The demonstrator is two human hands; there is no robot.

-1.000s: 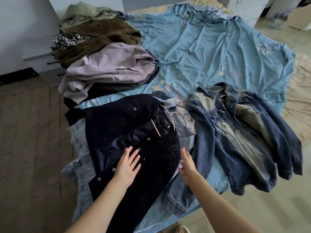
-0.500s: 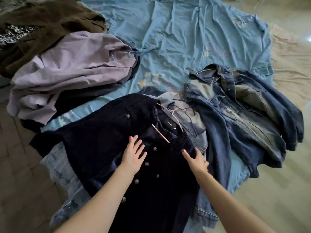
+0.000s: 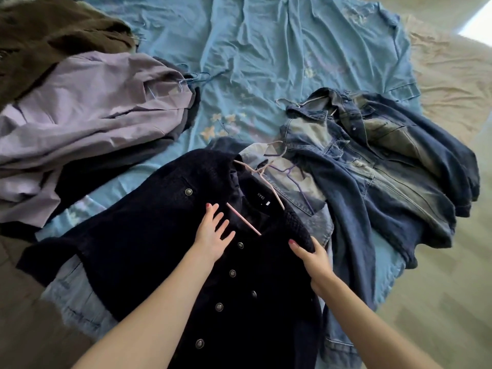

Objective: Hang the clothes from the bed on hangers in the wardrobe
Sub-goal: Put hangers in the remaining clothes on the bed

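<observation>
A dark navy buttoned jacket [image 3: 149, 235] lies on the bed's blue sheet [image 3: 266, 62], with a pink hanger [image 3: 243, 218] showing in its open neck. My left hand [image 3: 213, 231] rests flat on the jacket's left front, fingers straight, just beside the hanger. My right hand [image 3: 310, 255] grips the right front edge of the jacket near the collar. A light denim garment [image 3: 292, 187] with a purple hanger [image 3: 295, 177] lies under the navy jacket. A faded blue denim jacket [image 3: 372, 166] lies to the right.
A lilac garment [image 3: 87, 110] and a brown one [image 3: 50, 30] are piled at the left on other dark clothes. A beige rug [image 3: 452, 83] lies on the floor at the right. Brown floor shows at the lower left.
Both hands have moved up the navy jacket toward its collar. My right hand has closed on the right front edge. The view has shifted closer and lower.
</observation>
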